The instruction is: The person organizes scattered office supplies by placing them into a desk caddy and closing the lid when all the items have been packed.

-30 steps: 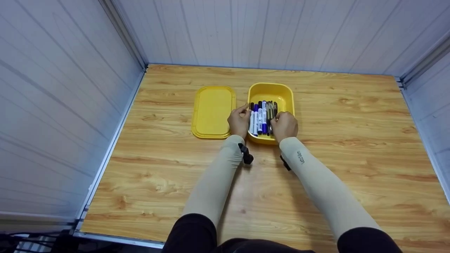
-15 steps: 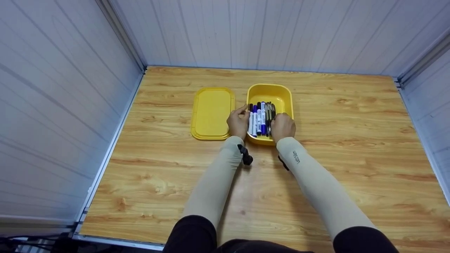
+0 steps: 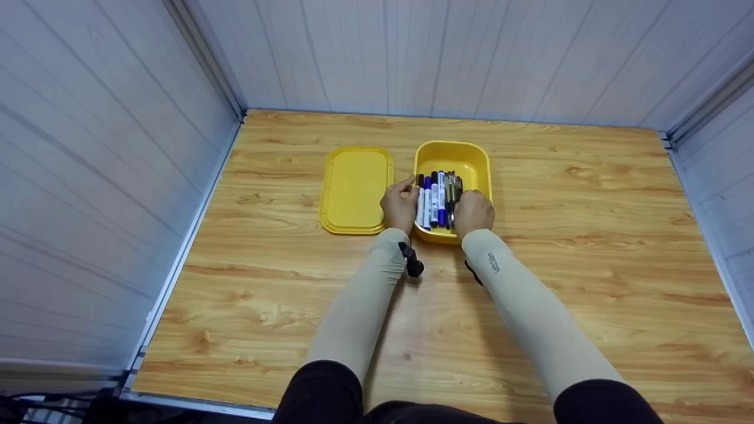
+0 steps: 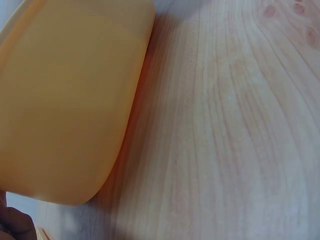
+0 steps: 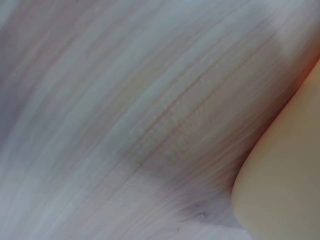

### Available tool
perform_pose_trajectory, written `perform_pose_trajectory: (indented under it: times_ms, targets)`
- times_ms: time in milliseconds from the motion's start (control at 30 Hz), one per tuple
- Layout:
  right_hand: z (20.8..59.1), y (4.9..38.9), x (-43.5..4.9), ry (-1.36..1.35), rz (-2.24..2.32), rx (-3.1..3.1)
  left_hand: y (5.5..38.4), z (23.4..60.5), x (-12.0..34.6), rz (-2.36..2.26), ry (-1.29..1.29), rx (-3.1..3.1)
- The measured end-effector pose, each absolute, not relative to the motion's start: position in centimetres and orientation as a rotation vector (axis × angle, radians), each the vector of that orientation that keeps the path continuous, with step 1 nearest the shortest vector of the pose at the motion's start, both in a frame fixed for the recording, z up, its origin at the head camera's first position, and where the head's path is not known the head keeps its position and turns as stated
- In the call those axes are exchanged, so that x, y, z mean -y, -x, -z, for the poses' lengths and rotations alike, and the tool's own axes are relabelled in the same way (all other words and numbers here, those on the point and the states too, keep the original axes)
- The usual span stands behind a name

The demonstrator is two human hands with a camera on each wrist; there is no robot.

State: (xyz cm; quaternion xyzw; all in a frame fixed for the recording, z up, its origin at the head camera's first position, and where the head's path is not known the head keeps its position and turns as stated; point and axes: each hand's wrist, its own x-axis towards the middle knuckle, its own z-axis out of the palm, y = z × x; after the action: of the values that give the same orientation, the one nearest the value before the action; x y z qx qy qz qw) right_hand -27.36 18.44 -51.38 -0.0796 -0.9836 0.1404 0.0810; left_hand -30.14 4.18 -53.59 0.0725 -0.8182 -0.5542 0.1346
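A yellow plastic box (image 3: 460, 152) stands open on the table, seen close up from outside as a yellow wall in the left wrist view. Inside, white-barrelled markers (image 3: 435, 203) with black or blue caps lie side by side, with slim dark pens (image 3: 450, 194) along their right. My left hand (image 3: 399, 207) grips the box's left rim. Reaching over the right part of the box, my right hand (image 3: 474, 212) has bent fingers down beside the pens; its fingertips are hidden, so I cannot tell whether they hold a pen.
The yellow lid (image 3: 356, 189) lies flat on the wooden table (image 3: 294, 294), just left of the box. Pale panel walls (image 3: 353, 53) enclose the table at the back and sides. Dark cables (image 3: 47, 400) show beyond the front left corner.
My right hand has shifted slightly left, closer against the pens. The left hand stays at the box's left rim; box and lid look the same.
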Motion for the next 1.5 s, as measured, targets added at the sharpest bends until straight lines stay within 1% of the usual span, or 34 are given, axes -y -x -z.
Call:
perform_pose_trajectory:
  times_ms: [700,1033,1500]
  targets:
    - [52.03,27.71,-18.08,0.299,-0.423,3.028,29.93,53.79,-4.1,1.695,-0.237,2.352]
    - [51.95,27.75,-18.24,0.234,-0.4,3.081,30.0,53.76,-4.18,1.676,-0.203,2.346]
    - [51.61,27.88,-18.27,0.209,-0.438,3.049,30.1,53.53,-4.11,1.685,-0.213,2.354]
